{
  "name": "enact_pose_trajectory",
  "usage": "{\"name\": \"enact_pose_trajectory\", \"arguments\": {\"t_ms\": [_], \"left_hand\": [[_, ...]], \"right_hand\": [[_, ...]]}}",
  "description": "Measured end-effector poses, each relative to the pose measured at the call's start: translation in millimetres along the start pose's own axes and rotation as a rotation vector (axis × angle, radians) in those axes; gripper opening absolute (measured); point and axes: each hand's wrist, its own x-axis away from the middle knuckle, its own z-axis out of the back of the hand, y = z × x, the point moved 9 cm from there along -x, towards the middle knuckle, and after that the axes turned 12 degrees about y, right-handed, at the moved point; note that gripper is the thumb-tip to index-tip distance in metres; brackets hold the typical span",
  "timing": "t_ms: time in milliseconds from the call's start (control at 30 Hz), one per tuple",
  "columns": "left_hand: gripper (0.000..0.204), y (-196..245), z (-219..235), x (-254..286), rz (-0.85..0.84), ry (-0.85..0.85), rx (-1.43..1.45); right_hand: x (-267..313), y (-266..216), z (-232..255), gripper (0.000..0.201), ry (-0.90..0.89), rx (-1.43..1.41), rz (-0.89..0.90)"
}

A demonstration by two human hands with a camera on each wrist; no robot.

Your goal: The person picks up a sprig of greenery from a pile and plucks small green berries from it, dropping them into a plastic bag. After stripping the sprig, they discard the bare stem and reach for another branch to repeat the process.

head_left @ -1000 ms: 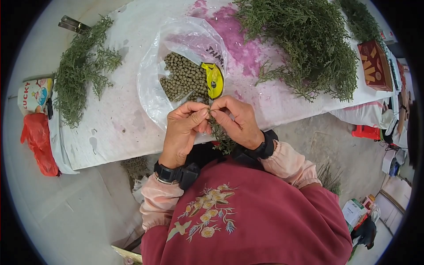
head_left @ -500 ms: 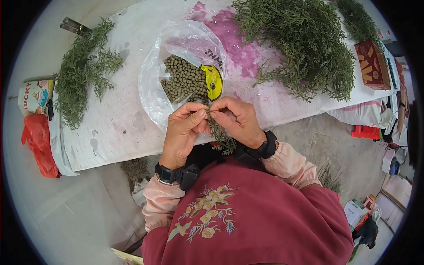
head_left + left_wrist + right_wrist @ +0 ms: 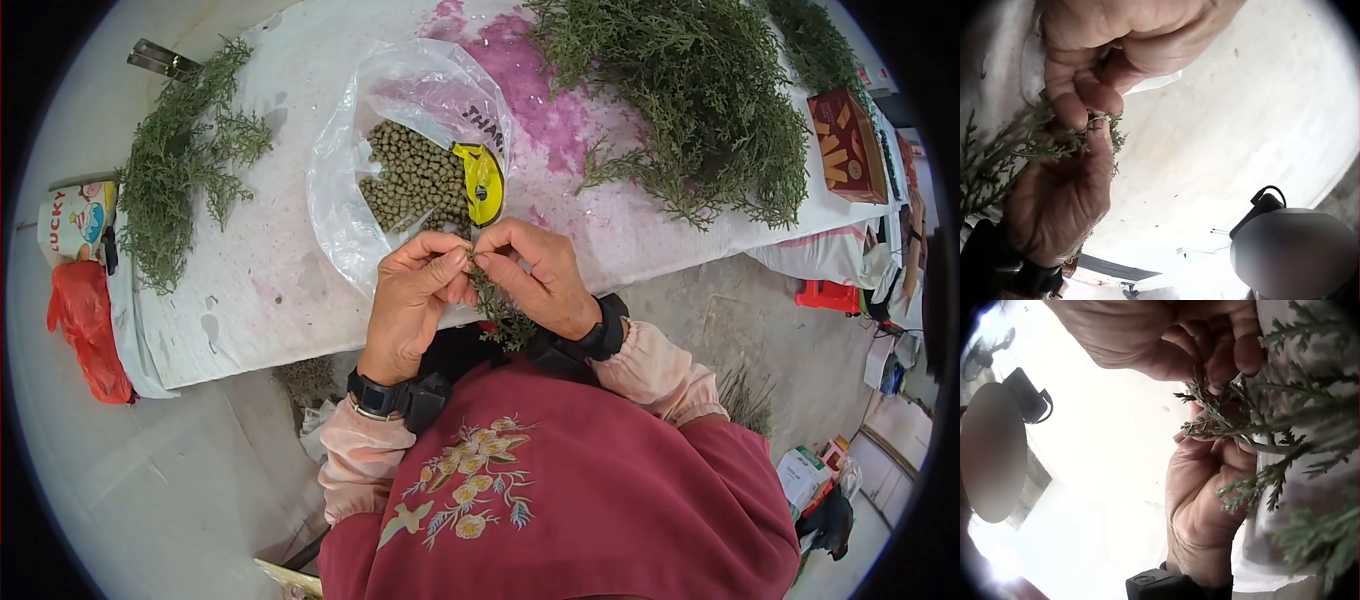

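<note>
A green, scaly-leaved sprig (image 3: pixel 503 312) hangs from between the two hands, over the front edge of the table. The left hand (image 3: pixel 407 298) pinches it with thumb and index finger. Meeting it tip to tip, the right hand (image 3: pixel 541 277) pinches the same sprig. Close up in the right wrist view, the sprig's stem (image 3: pixel 1272 449) runs off to the right with small side shoots. In the left wrist view, a leafy bit shows right at the fingertips (image 3: pixel 1071 112). Just beyond the hands lies an open clear plastic bag (image 3: pixel 340 180) of brownish-green round pellets (image 3: pixel 415 180), with a yellow patch (image 3: pixel 484 185).
A large heap of green branches (image 3: pixel 690 110) covers the right back of the white-covered table (image 3: pixel 250 320). More branches (image 3: pixel 175 170) lie at the left edge. A dark red box (image 3: pixel 848 145) stands far right, and a red plastic bag (image 3: pixel 88 330) hangs at the left.
The hands stay together, pinching the sprig in nearly the same place. Only a slight shift of the head view shows.
</note>
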Motion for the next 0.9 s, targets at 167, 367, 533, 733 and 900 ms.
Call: {"name": "enact_pose_trajectory", "arguments": {"t_ms": [167, 367, 533, 733, 900], "left_hand": [[0.008, 0.0, -0.5, -0.4, 0.009, -0.006, -0.015], [0.008, 0.7, -1.4, -0.5, 0.026, -0.007, -0.048], [0.010, 0.0, -1.6, -0.2, 0.006, -0.013, -0.045], [0.010, 0.5, -2.5, 1.1, 0.000, -0.027, -0.025], [0.010, 0.3, -3.5, 1.6, 0.018, -0.050, -0.027]], "right_hand": [[0.5, -0.8, 0.7, 0.004, 0.013, -0.007, 0.001], [1.5, -0.5, 1.4, 0.004, 0.037, -0.009, 0.019], [-0.3, -2.9, 2.7, 0.004, 0.040, -0.025, 0.059], [0.7, -0.8, 1.4, 0.005, 0.012, -0.031, 0.010], [1.3, -3.5, 1.4, 0.004, 0.012, -0.005, 0.028]]}}
